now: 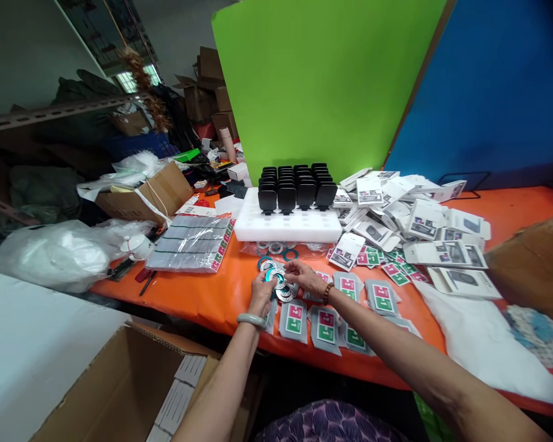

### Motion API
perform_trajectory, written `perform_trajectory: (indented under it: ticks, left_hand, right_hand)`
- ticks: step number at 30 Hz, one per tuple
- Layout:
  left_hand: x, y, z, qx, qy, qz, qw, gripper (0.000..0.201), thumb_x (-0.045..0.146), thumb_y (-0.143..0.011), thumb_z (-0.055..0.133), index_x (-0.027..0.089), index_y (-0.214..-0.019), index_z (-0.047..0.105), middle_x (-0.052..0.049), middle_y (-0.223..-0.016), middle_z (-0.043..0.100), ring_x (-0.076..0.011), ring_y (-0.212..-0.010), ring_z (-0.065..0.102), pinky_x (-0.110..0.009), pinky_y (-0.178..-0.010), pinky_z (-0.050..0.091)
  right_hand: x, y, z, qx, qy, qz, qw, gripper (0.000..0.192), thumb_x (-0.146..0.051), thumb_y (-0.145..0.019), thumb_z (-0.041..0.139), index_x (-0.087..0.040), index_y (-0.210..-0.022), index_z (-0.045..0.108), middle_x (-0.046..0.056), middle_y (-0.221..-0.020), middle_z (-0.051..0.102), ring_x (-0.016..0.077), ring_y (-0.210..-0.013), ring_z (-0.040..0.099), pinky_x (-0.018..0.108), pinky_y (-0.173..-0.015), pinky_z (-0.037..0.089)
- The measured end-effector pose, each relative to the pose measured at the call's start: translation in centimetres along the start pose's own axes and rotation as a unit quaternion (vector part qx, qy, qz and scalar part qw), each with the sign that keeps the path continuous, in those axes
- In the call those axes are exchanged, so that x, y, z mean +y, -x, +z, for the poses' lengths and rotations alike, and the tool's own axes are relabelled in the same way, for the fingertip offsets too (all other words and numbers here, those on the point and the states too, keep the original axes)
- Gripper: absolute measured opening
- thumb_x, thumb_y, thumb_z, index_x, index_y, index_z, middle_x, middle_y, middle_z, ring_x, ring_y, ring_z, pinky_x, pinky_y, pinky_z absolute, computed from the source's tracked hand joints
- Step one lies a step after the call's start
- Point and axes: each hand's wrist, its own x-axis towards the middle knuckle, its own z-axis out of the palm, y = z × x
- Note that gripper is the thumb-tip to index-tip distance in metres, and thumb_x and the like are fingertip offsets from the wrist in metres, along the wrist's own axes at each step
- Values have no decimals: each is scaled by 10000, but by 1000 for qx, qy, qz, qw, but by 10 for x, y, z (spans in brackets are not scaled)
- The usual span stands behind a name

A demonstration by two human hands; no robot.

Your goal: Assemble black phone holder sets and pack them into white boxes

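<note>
My left hand [260, 292] and my right hand [304, 275] meet over the orange table [198, 288], both pinching small round metal rings [279, 282] with blue film. More rings [276, 248] lie just beyond, in front of a white foam tray [288, 227] that carries rows of black holders [297, 184]. Small packets with pink and green squares [325, 325] lie in a row under and beside my right wrist. A pale bangle sits on my left wrist, a bead bracelet on my right.
A heap of white product boxes [419, 221] fills the right side of the table. A flat wrapped bundle [191, 242] lies at left, near a cardboard box [152, 196]. An open carton [133, 380] stands below the table's front edge. Green [322, 80] and blue [493, 86] boards stand behind.
</note>
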Motion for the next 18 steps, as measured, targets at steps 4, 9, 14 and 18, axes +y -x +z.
perform_trajectory:
  ticks: [4,9,14,18]
  left_hand:
    - [2,0,-2,6,10,-3,1000,326,225,-488,786,117,-776,678,23,-584,614,-94,-505,514,-232,-538,416]
    - [4,0,-14,28,17,-6,999,387,215,-453,797,125,-811,679,21,-621,631,-104,-567,548,-230,-579,432]
    - [6,-1,-19,18,14,-22,999,374,182,-450,799,122,-803,691,7,-626,645,-118,-571,562,-239,-575,435]
    - [6,-2,-18,2,23,-27,999,347,159,-464,792,122,-793,689,21,-609,631,-94,-542,533,-216,-552,420]
  right_hand:
    - [0,-4,-2,-11,-21,18,1000,110,-158,-849,433,-198,-909,516,4,-797,592,122,-740,610,257,-726,526]
    - [2,-7,-2,-17,-14,25,999,129,-136,-844,436,-207,-925,507,7,-823,604,125,-742,614,259,-710,526]
    - [0,-3,-6,-47,27,2,999,186,-118,-728,585,-192,-893,542,-18,-780,576,135,-734,572,272,-711,488]
    - [-5,0,-7,-71,67,-23,995,336,-21,-568,658,-183,-855,592,-27,-782,543,136,-735,515,282,-737,446]
